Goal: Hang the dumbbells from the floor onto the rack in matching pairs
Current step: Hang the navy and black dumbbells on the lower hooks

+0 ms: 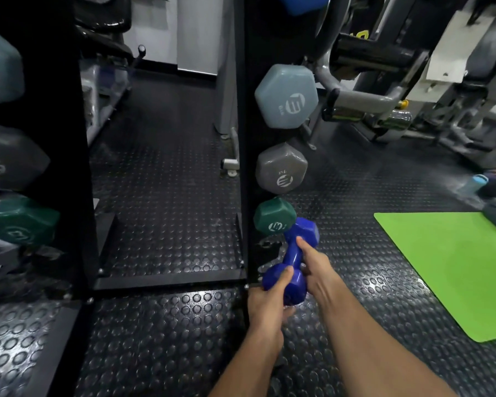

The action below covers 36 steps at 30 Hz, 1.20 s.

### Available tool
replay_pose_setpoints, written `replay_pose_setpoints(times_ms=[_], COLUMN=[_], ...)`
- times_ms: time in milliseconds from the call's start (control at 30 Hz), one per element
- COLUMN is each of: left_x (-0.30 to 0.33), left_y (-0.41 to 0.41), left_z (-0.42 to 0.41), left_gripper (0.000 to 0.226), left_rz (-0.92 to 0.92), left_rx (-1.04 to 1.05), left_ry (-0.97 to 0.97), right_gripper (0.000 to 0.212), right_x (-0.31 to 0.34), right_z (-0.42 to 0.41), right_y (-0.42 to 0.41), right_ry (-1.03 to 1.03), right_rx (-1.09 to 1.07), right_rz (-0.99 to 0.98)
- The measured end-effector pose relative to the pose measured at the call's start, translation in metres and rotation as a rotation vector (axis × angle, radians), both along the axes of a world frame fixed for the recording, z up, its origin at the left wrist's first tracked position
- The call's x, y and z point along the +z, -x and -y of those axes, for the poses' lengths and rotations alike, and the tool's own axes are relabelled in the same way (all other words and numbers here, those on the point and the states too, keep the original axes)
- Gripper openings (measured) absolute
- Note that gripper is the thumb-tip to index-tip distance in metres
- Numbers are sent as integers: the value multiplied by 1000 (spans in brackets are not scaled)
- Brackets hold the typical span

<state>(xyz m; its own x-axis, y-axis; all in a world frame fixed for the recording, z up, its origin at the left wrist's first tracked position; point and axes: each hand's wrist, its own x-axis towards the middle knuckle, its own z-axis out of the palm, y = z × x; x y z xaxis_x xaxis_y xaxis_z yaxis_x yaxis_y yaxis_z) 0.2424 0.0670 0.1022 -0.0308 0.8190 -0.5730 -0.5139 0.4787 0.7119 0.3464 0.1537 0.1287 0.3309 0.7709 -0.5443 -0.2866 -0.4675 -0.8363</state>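
Observation:
A blue dumbbell (294, 257) is held tilted at the foot of the black rack post (245, 167). My left hand (267, 308) grips its near head from below. My right hand (317, 265) wraps its handle, index finger along it. The far head sits just below a green dumbbell (274, 214) hanging on the post. Above that hang a grey dumbbell (281, 169) and a pale blue-grey dumbbell (287, 96). On the left rack side hang matching green (22, 222), grey (12, 161) and pale blue-grey (0, 61) dumbbells.
Studded black rubber floor (166, 196) runs all around. A green mat (455, 267) lies to the right. Grey exercise machines (384, 90) stand at the back right. A bottle (478, 180) and another person's hand show at the right edge.

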Motion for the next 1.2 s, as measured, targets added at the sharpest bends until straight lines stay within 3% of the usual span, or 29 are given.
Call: replay_pose_setpoints(times_ms=[100, 267, 467, 667, 900, 1033, 1100, 1200], left_x=[4, -7, -17, -8, 1, -4, -10, -19], left_y=[3, 5, -7, -21, -23, -21, -14, -3], left_z=[-13, -35, -56, -62, -76, -76, -76, -76], left_gripper=[50, 48, 49, 58, 67, 76, 65, 59], left_rz=[89, 211, 412, 676, 874, 842, 739, 595], left_rx=[2, -16, 12, 122, 227, 193, 143, 130], left_ry=[45, 85, 93, 126, 167, 192, 242, 332], right_gripper=[28, 31, 8, 29, 28, 53, 67, 68], right_x=[-2, -5, -7, 2, 13, 19, 19, 14], right_z=[-16, -36, -56, -64, -73, -71, -70, -68], right_y=[2, -4, -12, -5, -4, -6, -9, 0], right_ry=[-25, -26, -57, -103, -134, -128, -133, -150], right_rx=[1, 43, 112, 175, 266, 323, 348, 374], right_rz=[55, 142, 162, 77, 4, 4, 5, -19])
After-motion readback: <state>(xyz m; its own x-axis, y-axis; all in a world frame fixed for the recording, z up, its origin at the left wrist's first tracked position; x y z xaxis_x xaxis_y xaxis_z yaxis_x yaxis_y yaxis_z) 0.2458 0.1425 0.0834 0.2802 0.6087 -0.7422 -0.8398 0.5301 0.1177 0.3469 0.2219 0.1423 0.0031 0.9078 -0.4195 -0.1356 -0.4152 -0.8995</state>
